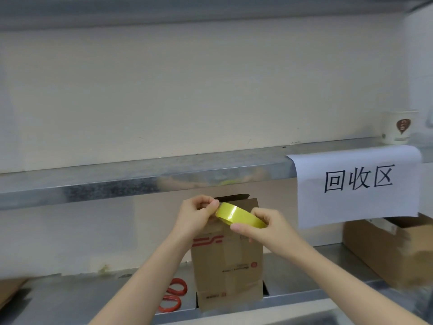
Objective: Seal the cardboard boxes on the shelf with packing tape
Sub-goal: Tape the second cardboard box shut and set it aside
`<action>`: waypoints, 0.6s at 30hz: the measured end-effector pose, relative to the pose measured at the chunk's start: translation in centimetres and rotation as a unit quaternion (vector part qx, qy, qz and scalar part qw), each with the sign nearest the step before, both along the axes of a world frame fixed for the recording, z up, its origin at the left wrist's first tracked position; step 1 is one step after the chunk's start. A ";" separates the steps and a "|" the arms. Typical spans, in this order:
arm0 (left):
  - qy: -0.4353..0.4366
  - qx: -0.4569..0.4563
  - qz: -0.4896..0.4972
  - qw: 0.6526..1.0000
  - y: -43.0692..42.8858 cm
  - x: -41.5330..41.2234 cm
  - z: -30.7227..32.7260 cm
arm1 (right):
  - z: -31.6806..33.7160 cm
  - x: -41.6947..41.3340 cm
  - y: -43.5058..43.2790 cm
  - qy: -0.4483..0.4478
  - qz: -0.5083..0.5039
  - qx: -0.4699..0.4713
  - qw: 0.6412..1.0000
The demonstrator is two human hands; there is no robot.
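A tall brown cardboard box with red printing stands upright on the lower metal shelf, its top flap open at the back. Above its top I hold a yellow roll of packing tape in both hands. My right hand grips the roll's right side, fingers curled round it. My left hand pinches the roll's left edge between thumb and fingertips, where the tape end would be; the end itself is too small to make out.
Red-handled scissors lie on the shelf left of the box. A second cardboard box sits at the right under a paper sign. A paper cup stands on the upper shelf. Part of another box shows at far left.
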State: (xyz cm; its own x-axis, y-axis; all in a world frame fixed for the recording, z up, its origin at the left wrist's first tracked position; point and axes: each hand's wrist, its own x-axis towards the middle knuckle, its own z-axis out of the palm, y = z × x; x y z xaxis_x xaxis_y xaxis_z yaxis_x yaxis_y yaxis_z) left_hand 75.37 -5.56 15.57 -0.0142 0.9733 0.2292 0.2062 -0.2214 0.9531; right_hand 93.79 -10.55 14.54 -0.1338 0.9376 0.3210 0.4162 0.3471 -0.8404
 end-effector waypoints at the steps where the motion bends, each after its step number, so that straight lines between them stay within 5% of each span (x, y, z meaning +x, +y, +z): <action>1: -0.035 -0.021 -0.023 0.999 -0.3 0.2 0.1 | 0.0 0.1 -0.1 -0.007 -0.032 0.013 0.999; 4: -0.077 -0.046 -0.075 0.993 -0.7 0.8 0.1 | -0.6 0.1 -0.1 -0.018 -0.147 0.077 0.986; 8: -0.080 -0.078 -0.084 0.990 -1.1 2.3 -0.5 | -2.3 -0.2 0.6 0.185 -0.226 0.053 0.955; 14: -0.221 -0.167 -0.115 0.954 -1.7 3.2 -1.3 | -3.8 -1.2 0.1 0.499 -0.144 -0.116 0.847; 18: -0.282 -0.194 -0.156 0.927 -2.5 4.0 -0.7 | -3.8 -1.8 -0.6 0.462 -0.075 -0.186 0.864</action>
